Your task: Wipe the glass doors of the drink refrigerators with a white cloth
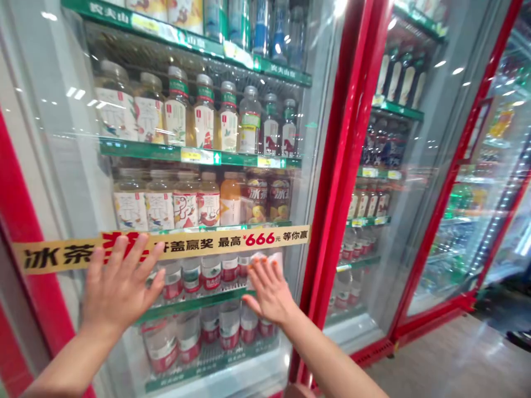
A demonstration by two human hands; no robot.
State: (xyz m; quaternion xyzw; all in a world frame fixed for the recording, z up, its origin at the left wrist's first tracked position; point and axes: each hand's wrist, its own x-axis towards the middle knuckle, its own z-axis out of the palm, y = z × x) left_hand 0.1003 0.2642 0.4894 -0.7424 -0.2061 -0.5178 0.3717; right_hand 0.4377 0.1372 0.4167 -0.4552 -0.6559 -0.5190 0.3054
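Observation:
Before me is a refrigerator's glass door [309, 119] with a yellow banner [215, 243] of Chinese lettering and a red "666" across it. My left hand [120, 282] is spread at the left part of the banner, fingers apart and holding nothing. Lower and to the right, my right hand [267, 287] lies with stretched fingers against the glass. Something white, perhaps a tissue or cloth [277, 258], shows at its fingertips; part of it is hidden by the hand. Behind the glass, bottled drinks [205, 119] stand in rows on green-edged shelves [157, 150].
A red door frame [338, 166] borders the glass on the right. Beyond it stand more red-framed drink refrigerators [435, 254]. Grey floor [452, 354] lies at the lower right, with a dark shoe [520, 337] at the edge. Reflections of ceiling lights cross the glass.

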